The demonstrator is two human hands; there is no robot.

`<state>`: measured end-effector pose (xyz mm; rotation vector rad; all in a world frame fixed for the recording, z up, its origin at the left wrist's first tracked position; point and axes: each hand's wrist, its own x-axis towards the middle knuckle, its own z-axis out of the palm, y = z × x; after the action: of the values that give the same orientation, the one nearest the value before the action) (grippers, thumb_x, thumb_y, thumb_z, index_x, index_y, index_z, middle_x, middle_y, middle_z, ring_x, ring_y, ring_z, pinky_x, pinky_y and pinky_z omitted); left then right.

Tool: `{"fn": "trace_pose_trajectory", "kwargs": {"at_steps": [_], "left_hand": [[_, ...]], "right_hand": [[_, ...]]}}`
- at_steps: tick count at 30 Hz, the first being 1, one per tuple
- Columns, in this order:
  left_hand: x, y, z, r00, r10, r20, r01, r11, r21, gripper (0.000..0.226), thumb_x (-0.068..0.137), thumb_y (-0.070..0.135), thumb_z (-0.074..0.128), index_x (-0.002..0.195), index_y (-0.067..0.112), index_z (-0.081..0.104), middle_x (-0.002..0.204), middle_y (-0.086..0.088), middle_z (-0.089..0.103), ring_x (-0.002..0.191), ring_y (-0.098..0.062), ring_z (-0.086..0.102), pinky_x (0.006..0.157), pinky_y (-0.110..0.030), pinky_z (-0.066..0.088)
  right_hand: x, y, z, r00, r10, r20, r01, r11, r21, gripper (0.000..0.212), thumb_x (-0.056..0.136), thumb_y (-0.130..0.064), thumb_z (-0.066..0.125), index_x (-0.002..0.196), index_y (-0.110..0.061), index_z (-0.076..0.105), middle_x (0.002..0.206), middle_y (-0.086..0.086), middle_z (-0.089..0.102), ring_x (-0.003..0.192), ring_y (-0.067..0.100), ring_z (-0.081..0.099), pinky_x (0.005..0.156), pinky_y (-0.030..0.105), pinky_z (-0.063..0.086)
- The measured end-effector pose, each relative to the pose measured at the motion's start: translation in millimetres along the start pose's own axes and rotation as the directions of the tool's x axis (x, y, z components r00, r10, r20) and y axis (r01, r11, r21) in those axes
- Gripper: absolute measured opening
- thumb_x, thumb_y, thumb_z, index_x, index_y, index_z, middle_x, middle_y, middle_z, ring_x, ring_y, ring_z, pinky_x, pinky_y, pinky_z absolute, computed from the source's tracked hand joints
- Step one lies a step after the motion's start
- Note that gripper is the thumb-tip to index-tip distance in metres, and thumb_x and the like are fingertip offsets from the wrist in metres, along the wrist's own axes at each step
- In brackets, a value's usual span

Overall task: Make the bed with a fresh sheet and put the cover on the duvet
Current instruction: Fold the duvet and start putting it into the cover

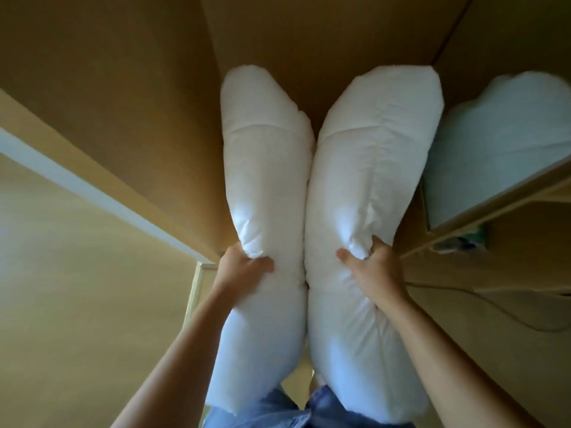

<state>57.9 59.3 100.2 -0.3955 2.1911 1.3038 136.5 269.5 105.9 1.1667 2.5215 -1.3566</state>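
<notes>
Duvet, cover, sheet and bed: none of them shows in my view, so I judge the real work not yet begun, with the pillows being handled first. I have two bare white pillows held upright in front of a wooden cupboard [123,88], side by side and touching along their length. My left hand [244,267] grips the left pillow [265,180] by a bunch of fabric at its edge. My right hand [370,264] has its fingers curled into a fold of the right pillow [370,180]. One more white bundle [500,143] lies on a shelf [494,205] to the right; whether it is a pillow or the folded duvet I cannot tell. The count is two pillows in hand, one bundle on the shelf, and both hands busy. By my reckoning the sheet and the duvet cover are both left to do.
</notes>
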Motion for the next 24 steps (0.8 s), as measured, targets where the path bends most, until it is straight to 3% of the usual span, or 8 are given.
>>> {"fn": "trace_pose_trajectory", "kwargs": {"at_steps": [4,8,11,15,17,20,24], "left_hand": [[-88.9,-27.2,-34.8,0.999,0.042,-0.025,-0.042,0.999,-0.014,0.014,0.041,0.033,0.064,0.053,0.027,0.064,0.042,0.01,0.054,0.035,-0.002,0.046,0.036,-0.018,0.036],[-160.1,-68.4,-69.0,0.989,-0.012,-0.146,-0.001,0.996,-0.087,0.029,0.042,0.029,0.061,0.07,0.02,0.062,0.054,0.008,0.06,0.049,-0.008,0.053,0.048,-0.023,0.043],[-186.5,-86.6,-82.8,0.988,-0.012,-0.151,-0.009,0.991,-0.137,0.026,0.046,0.021,0.058,0.07,0.013,0.056,0.056,0.009,0.055,0.051,-0.009,0.05,0.049,-0.021,0.04],[-214.2,-122.5,-107.4,0.985,-0.029,-0.168,-0.001,0.984,-0.175,0.032,0.045,0.02,0.057,0.075,0.009,0.055,0.062,0.007,0.054,0.058,-0.01,0.048,0.057,-0.026,0.04],[-228.4,-147.2,-128.2,0.983,-0.033,-0.181,-0.002,0.982,-0.189,0.032,0.046,0.019,0.055,0.075,0.007,0.052,0.06,0.008,0.05,0.057,-0.009,0.044,0.055,-0.025,0.037],[-250.1,-188.5,-164.1,0.98,-0.049,-0.194,0.009,0.979,-0.204,0.03,0.048,0.018,0.054,0.075,0.005,0.05,0.06,0.008,0.049,0.056,-0.007,0.043,0.053,-0.022,0.037],[-270.3,-230.7,-209.7,0.977,-0.004,-0.215,-0.04,0.979,-0.201,0.026,0.051,0.019,0.053,0.074,0.008,0.052,0.061,0.007,0.052,0.057,-0.008,0.043,0.058,-0.028,0.039]], "right_hand": [[-44.8,-21.0,-26.2,0.956,-0.168,0.241,0.168,0.986,0.021,0.025,0.061,-0.047,0.074,0.076,-0.029,0.064,0.08,-0.011,0.07,0.081,0.016,0.067,0.078,0.034,0.054],[-93.2,-36.7,-9.5,0.839,-0.185,0.512,0.233,0.972,-0.031,0.034,0.069,-0.043,0.077,0.093,-0.02,0.071,0.09,-0.005,0.073,0.09,0.019,0.067,0.086,0.041,0.054],[-126.1,-40.5,8.3,0.776,-0.2,0.598,0.29,0.955,-0.057,0.028,0.076,-0.035,0.076,0.096,-0.017,0.071,0.094,-0.003,0.072,0.093,0.019,0.066,0.089,0.041,0.052],[-176.1,-50.5,34.8,0.703,-0.203,0.681,0.409,0.9,-0.153,0.017,0.079,-0.034,0.073,0.074,-0.021,0.063,0.082,-0.004,0.069,0.086,0.018,0.066,0.079,0.03,0.051],[-205.4,-57.7,53.8,0.646,-0.224,0.729,0.477,0.865,-0.158,0.021,0.079,-0.029,0.073,0.065,-0.023,0.059,0.073,-0.01,0.068,0.08,0.005,0.064,0.073,0.017,0.048],[-251.7,-62.7,87.3,0.582,-0.269,0.767,0.509,0.857,-0.086,0.032,0.076,-0.015,0.077,0.061,-0.028,0.052,0.063,-0.025,0.06,0.075,-0.028,0.051,0.066,-0.005,0.033],[-293.3,-73.8,131.5,0.494,-0.3,0.816,0.574,0.817,-0.047,0.037,0.076,-0.019,0.078,0.076,-0.036,0.045,0.089,-0.029,0.046,0.086,-0.042,0.031,0.075,-0.011,0.023]]}}
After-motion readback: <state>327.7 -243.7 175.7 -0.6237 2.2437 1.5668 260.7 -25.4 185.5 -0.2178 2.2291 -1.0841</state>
